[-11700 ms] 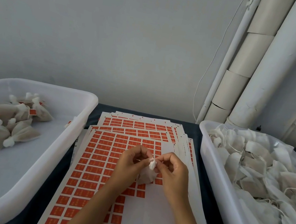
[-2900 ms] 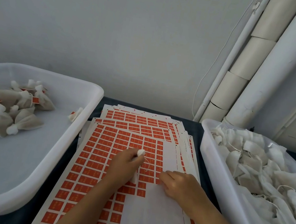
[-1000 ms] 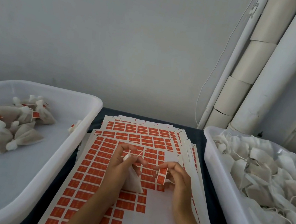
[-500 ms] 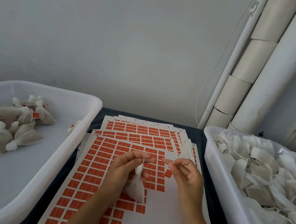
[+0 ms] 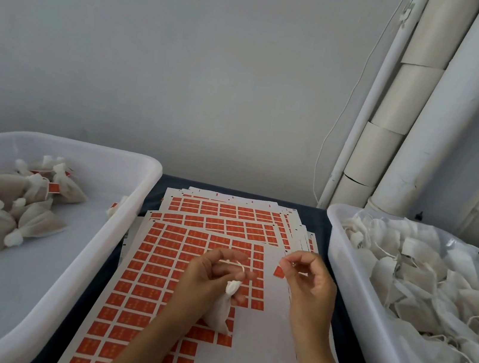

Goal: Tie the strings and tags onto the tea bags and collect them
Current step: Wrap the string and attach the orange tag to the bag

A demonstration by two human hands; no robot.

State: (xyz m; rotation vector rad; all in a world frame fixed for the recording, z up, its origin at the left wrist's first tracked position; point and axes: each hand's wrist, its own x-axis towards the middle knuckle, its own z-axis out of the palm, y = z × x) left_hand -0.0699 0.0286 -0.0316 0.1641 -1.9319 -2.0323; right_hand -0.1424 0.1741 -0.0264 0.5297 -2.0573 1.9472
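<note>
My left hand (image 5: 206,282) holds a white tea bag (image 5: 221,310) by its gathered neck above the sheets of orange tags (image 5: 176,253). A loop of white string (image 5: 237,264) runs over the left fingers. My right hand (image 5: 308,281) pinches the string's end, and a small orange tag (image 5: 279,272) hangs just below its fingertips. The two hands are a little apart. The left tub (image 5: 66,273) holds several tied bags with tags (image 5: 8,207). The right tub (image 5: 348,299) is heaped with untied tea bags (image 5: 423,282).
The stacked tag sheets lie on a dark tabletop (image 5: 320,216) between the two white tubs. One loose tea bag (image 5: 113,208) rests against the left tub's inner right wall. White pipes (image 5: 424,116) and a thin cable stand at the back right against the grey wall.
My right hand has peeled an orange tag off the sheet and lifted it. The hands have drawn apart, and the bag now hangs lower from my left hand.
</note>
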